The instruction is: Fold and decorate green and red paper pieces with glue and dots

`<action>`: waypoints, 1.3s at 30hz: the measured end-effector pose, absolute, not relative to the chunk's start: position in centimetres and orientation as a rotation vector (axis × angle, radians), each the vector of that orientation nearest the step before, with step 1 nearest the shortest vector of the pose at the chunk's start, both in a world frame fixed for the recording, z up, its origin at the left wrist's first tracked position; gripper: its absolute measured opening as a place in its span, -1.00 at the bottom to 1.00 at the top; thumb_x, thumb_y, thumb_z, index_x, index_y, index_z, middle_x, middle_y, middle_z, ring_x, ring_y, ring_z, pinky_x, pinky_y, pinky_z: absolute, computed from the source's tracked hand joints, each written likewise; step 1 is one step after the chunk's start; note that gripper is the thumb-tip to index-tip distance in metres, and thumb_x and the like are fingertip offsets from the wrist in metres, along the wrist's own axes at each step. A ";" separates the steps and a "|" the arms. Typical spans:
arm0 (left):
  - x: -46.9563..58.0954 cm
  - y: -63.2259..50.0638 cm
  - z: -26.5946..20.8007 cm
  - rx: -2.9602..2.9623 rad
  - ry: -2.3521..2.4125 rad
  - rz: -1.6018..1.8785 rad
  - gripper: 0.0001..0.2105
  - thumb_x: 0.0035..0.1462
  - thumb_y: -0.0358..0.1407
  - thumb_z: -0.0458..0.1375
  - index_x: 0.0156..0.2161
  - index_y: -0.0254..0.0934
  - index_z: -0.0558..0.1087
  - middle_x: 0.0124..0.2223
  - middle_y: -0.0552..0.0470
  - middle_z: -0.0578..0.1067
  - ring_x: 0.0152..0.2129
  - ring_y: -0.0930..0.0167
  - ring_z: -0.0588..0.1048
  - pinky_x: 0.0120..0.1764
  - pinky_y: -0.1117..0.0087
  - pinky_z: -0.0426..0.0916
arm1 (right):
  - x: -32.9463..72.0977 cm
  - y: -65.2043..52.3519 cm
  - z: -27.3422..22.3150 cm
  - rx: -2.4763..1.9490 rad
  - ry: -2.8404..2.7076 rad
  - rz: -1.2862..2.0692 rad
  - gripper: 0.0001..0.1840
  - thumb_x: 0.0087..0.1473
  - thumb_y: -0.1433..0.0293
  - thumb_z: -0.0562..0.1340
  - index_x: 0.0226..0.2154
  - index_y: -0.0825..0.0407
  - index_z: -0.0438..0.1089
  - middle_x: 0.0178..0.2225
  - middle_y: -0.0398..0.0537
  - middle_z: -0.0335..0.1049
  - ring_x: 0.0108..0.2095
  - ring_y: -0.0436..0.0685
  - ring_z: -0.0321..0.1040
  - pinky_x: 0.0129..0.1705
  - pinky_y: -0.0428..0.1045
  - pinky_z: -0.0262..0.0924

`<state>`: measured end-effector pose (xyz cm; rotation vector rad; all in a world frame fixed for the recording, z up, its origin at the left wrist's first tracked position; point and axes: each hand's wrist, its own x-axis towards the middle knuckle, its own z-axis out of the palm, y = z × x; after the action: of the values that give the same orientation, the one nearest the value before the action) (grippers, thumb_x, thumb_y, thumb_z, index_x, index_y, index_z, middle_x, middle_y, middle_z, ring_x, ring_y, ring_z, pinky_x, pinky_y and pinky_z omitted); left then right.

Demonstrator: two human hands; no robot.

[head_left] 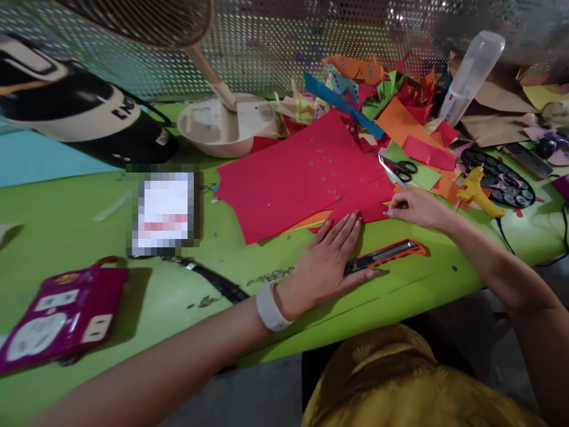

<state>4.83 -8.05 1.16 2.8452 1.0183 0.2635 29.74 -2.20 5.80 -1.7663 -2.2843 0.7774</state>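
Observation:
My left hand (322, 258) lies flat on the green table, its fingertips resting on the lower edge of the red paper (271, 184). A box cutter (384, 255) with an orange edge lies beside it, partly under its thumb side. At the paper's lower right corner, my right hand (415, 207) is closed in a pinch on the red paper's edge. Blue specks dot the red sheets, and an orange and yellow layer (309, 220) peeks out beneath. Just above my right hand lie scissors (398, 169), blades pointing left.
A yellow glue gun (478, 193) with its cord sits at right beside a black paint palette (502, 178). Paper scraps (400, 101) and a clear bottle (473, 77) stand behind. A white bowl (200, 127), a black-and-cream flask (106, 112) and a purple pouch (71, 308) occupy the left.

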 end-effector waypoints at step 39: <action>5.3 -8.3 1.3 2.822 1.089 0.301 -0.14 0.24 0.21 -0.16 0.37 -0.50 0.02 0.36 -0.35 0.14 0.31 0.10 0.16 0.29 0.00 0.06 | 32.4 -2.1 5.4 -1.848 -2.334 0.581 -0.85 0.06 0.29 0.28 -0.47 -0.01 0.41 -0.46 -0.10 0.46 -0.44 0.10 0.35 -0.40 -0.01 0.09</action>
<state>5.34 -8.34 1.29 2.8222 1.0888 0.3013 32.43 -2.05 5.36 -1.8477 -2.3337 0.5812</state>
